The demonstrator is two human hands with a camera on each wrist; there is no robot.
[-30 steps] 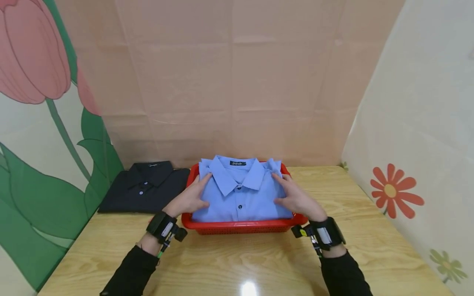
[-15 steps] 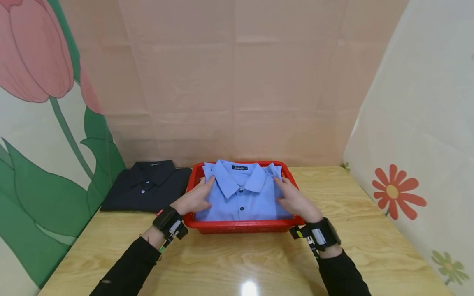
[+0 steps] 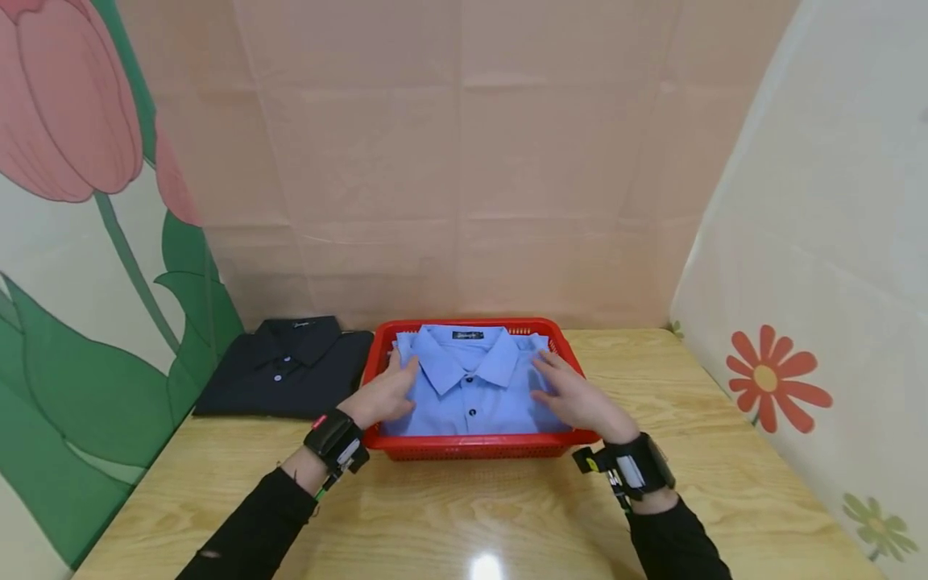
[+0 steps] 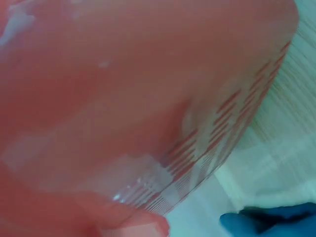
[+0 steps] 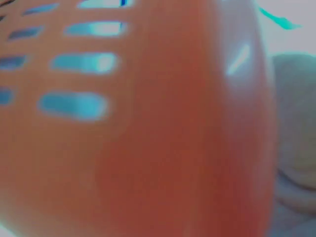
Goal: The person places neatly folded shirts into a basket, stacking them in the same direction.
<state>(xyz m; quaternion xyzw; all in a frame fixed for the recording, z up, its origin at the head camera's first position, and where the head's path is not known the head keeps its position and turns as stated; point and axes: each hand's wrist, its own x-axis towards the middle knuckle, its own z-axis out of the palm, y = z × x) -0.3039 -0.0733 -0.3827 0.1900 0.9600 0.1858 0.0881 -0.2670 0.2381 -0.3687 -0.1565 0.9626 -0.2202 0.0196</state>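
A folded light blue shirt [image 3: 471,385] lies inside a red plastic basket [image 3: 471,445] at the middle of the wooden table. My left hand [image 3: 383,393] rests flat on the shirt's left side, fingers straight, near the collar. On the shirt's right side lies my right hand [image 3: 573,393], its fingers spread and pressing down. Both wrist views are filled by the blurred red slotted wall of the basket [image 4: 148,108] [image 5: 123,123], and neither hand shows in them.
A folded dark navy shirt [image 3: 286,366] lies on the table [image 3: 464,515] left of the basket, touching its left rim. Fabric walls close in the back and both sides. Bare tabletop extends in front of the basket and to its right.
The blue shirt has gone down into the basket, its collar now below the back rim. Both hands have followed it down and flattened onto it.
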